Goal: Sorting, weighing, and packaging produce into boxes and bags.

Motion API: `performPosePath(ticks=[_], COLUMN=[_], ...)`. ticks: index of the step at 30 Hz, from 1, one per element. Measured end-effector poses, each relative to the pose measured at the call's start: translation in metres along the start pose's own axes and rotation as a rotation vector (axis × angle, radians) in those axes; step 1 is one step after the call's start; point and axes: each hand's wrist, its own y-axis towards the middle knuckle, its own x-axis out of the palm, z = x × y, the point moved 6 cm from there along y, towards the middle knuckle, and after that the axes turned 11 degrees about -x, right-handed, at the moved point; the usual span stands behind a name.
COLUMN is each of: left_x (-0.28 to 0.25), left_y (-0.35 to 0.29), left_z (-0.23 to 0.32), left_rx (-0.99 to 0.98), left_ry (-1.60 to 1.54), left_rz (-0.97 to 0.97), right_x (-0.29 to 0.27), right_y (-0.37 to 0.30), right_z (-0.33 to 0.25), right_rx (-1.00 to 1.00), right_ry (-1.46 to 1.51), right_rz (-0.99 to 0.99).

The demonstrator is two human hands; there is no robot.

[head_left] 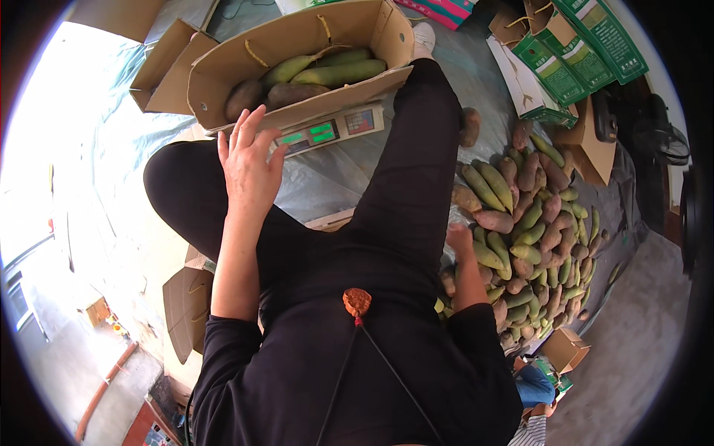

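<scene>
In front of me an open cardboard box (pixel 297 111) with yellow cord handles rests on a digital scale (pixel 360 121) with green-lit displays. Inside lie long green radishes (pixel 338 73) and a few reddish-brown roots (pixel 296 94). My left hand (pixel 251 152) is raised at the box's near left side, fingers apart, nothing in it. Down by my right thigh, my right hand (pixel 460 239) is at the left edge of a large pile of green and reddish-brown roots (pixel 528 253). Its fingers are mostly hidden, so I cannot tell whether it holds one.
Green-printed cartons (pixel 576 56) stand at the far right, by an open cardboard box (pixel 591 141). Another cardboard box (pixel 172 67) adjoins the far left, and one (pixel 186 305) sits beside my left arm. Plastic sheeting (pixel 320 178) covers the floor. Another person (pixel 534 390) is at the lower right.
</scene>
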Motion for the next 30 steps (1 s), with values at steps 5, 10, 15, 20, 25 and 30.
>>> performPosePath(ticks=[5, 10, 15, 20, 25, 30], left_x=[0.000, 0.003, 0.002, 0.002, 0.001, -0.005], left_y=[-0.001, 0.003, -0.002, -0.003, -0.001, 0.004], left_z=[0.003, 0.013, 0.005, 0.002, 0.003, 0.000], left_rx=[0.007, 0.045, 0.012, 0.005, 0.024, -0.001], left_ry=[0.009, -0.034, 0.008, 0.013, 0.008, 0.005], left_rz=[0.002, 0.000, 0.010, 0.010, 0.017, 0.022], right_x=[0.052, 0.087, 0.059, 0.032, 0.045, 0.074], right_y=[-0.041, -0.021, 0.016, 0.018, 0.000, -0.004], right_z=[-0.019, 0.016, -0.019, -0.051, -0.061, -0.034], right_rx=[0.743, 0.567, 0.493, 0.440, 0.551, 0.700], right_ry=[0.922, 1.185, 1.024, 1.089, 1.629, 1.513], right_rz=[-0.030, 0.283, 0.241, 0.211, 0.240, 0.193])
